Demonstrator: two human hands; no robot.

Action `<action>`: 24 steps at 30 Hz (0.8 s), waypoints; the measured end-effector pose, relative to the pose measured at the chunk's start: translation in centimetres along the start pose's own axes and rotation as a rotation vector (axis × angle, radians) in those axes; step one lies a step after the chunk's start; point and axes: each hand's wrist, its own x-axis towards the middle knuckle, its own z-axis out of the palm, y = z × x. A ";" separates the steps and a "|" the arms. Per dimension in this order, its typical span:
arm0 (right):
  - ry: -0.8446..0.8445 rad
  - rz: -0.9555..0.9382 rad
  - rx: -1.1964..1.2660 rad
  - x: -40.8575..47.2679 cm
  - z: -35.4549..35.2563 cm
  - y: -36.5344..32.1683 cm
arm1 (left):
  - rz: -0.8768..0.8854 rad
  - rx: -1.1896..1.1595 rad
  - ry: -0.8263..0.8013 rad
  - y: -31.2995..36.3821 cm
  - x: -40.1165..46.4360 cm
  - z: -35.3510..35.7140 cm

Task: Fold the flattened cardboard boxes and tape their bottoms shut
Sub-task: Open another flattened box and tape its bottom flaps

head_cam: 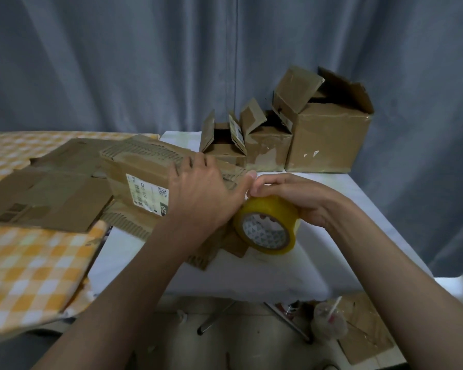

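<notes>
Grey-blue curtains (145, 62) hang behind a white counter (251, 276), and an orange-and-white checked cloth (32, 268) covers the surface to its left.

From the head view, flattened cardboard boxes (46, 193) lie spread across the checked cloth and onto the white counter's edge. A partly folded box (142, 177) with a white printed label sits on top of them near the middle. The left hand (201, 193) rests on this box, fingers straight and spread over the cardboard, thumb reaching toward the tape. The right hand (294, 198) has its grip curled round a yellow tape roll (267, 225), held just beside the folded box and just above the counter; its fingertips meet the left thumb at the top of the roll.

At the counter's far side stand three assembled boxes (329, 140) in a row, small to large from left to right, their top flaps open. On the floor (238, 343) at lower right are a plastic cup (329, 321) with a straw and a cardboard scrap (366, 329).
</notes>
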 end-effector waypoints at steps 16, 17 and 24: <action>0.023 -0.016 -0.015 -0.8 -0.4 0.4 | 0.061 0.061 -0.187 0.5 1.3 1.3; 0.037 -0.019 -0.024 -0.9 -0.5 0.5 | 0.057 0.067 -0.186 0.5 1.3 1.3; 0.085 -0.055 0.059 -2.6 -1.9 1.8 | 0.060 0.112 -0.240 0.7 1.2 1.1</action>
